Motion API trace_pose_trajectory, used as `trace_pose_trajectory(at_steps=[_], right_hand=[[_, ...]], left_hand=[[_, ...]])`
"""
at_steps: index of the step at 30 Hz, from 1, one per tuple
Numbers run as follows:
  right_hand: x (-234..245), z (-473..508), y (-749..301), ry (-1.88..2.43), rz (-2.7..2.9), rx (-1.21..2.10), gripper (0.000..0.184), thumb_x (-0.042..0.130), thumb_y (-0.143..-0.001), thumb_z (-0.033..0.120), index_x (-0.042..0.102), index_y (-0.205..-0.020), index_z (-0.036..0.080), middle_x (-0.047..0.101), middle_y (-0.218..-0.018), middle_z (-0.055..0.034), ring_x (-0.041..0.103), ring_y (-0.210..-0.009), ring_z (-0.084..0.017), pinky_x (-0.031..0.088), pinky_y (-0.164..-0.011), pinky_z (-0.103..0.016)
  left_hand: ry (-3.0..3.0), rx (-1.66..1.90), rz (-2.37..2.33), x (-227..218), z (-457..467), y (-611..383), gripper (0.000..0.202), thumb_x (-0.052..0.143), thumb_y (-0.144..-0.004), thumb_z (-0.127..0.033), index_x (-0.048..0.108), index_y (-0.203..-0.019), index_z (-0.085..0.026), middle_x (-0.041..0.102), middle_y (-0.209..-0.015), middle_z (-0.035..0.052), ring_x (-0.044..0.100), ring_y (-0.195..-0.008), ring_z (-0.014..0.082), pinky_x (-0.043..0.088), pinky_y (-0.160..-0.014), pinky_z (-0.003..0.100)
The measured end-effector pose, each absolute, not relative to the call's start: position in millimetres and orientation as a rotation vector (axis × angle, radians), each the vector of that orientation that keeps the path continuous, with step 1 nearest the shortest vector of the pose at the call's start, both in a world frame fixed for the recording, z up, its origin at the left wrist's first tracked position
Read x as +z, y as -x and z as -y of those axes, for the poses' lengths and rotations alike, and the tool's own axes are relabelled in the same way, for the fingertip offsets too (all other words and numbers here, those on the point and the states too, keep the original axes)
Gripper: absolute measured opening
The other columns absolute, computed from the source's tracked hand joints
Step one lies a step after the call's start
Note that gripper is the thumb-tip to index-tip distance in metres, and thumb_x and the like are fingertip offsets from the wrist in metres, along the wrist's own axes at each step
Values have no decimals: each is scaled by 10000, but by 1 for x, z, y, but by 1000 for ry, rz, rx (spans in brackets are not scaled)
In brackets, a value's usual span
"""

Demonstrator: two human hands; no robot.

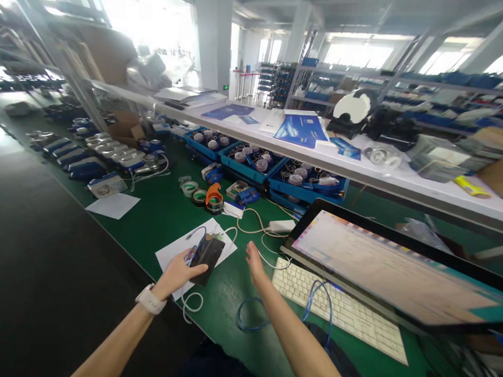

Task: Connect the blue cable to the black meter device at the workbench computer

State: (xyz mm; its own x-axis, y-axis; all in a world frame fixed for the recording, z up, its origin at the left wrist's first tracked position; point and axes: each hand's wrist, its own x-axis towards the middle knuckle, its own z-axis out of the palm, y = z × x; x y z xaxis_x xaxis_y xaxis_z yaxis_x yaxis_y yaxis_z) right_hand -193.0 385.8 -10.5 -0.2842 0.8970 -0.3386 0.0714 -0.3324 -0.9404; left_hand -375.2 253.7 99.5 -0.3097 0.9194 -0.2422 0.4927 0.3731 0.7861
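My left hand (180, 273) grips a flat black device (207, 254) over a white sheet of paper (171, 253) on the green bench; a white watch sits on that wrist. A thin cable runs from the device across the paper. My right hand (255, 262) hovers just to the right of the device with its fingers stretched out, holding nothing, close to the left end of a white keyboard (342, 310).
A tilted monitor (398, 267) stands behind the keyboard. A blue cable (246, 319) loops near my right forearm. Tape rolls (199, 195), a white adapter (281, 226) and blue trays of meters (252, 163) lie further back under a white shelf (360, 171).
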Motion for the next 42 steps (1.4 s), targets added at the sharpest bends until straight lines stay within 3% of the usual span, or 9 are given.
trace_pose_trajectory(at_steps=[7, 13, 17, 20, 25, 30, 35, 38, 42], right_hand=[[61, -301, 284, 558, 1206, 2178, 870, 325, -687, 812, 394, -1338, 241, 413, -1441, -57, 324, -1353, -230, 229, -1123, -431], [97, -213, 267, -78, 1124, 2698, 898, 263, -689, 837, 460, -1250, 164, 702, -955, -126, 618, -1006, -257, 310, -1025, -473], [91, -185, 239, -148, 1544, 2800, 697, 684, -592, 625, 567, -1111, 175, 634, -630, 8, 624, -646, -158, 446, -771, -339], [79, -188, 219, 18, 2092, 2639, 369, 741, -605, 366, 656, -898, 160, 538, -521, 62, 520, -482, -85, 387, -549, -222], [34, -213, 180, 472, 2343, 2209, 67, 594, -660, 182, 639, -698, 149, 506, -512, 58, 472, -480, -77, 358, -501, -210], [26, -229, 149, 716, 2398, 1622, 199, 493, -767, 293, 655, -797, 182, 636, -668, -23, 572, -647, -168, 431, -624, -291], [121, -251, 162, 634, 2104, 1167, 300, 504, -783, 416, 651, -976, 240, 646, -785, -53, 557, -617, -175, 445, -607, -310], [186, -262, 216, 632, 2004, 1135, 484, 590, -715, 454, 563, -1145, 233, 505, -645, 22, 424, -498, -127, 366, -479, -268], [224, -274, 319, 755, 2210, 1214, 664, 648, -640, 536, 515, -1183, 178, 565, -753, -5, 537, -685, -163, 440, -625, -290]], left_hand=[[-981, 1333, -1518, 216, -187, 353, 571, 732, -542, -524, 612, -950, -144, 674, -814, 24, 558, -664, 134, 470, -577, 221], [-896, 1595, -1638, 261, -167, 342, 515, 735, -550, -511, 610, -887, -143, 661, -725, 28, 577, -613, 139, 485, -506, 208], [-813, 1731, -1766, 272, -163, 350, 529, 740, -556, -491, 585, -925, -144, 635, -747, 8, 568, -614, 124, 480, -476, 197], [-866, 1859, -1865, 280, -155, 363, 506, 771, -534, -436, 594, -901, -135, 626, -748, -6, 580, -638, 118, 529, -570, 229], [-837, 1994, -2030, 294, -129, 400, 428, 787, -530, -356, 639, -884, -167, 654, -818, -16, 587, -690, 100, 529, -670, 223], [-956, 1780, -2439, 291, -97, 438, 514, 775, -564, -434, 627, -994, -195, 671, -940, 18, 615, -868, 183, 489, -867, 353], [-1200, 1280, -2677, 258, -89, 451, 586, 722, -590, -524, 586, -1066, -209, 671, -1049, 57, 613, -985, 257, 457, -899, 400], [-1265, 1174, -2624, 234, -98, 453, 634, 717, -606, -498, 546, -1155, -230, 669, -1095, 31, 612, -1006, 242, 462, -896, 363], [-1342, 1131, -2526, 213, -113, 459, 681, 746, -579, -425, 526, -1197, -241, 653, -1139, 22, 606, -1022, 239, 472, -874, 333]])
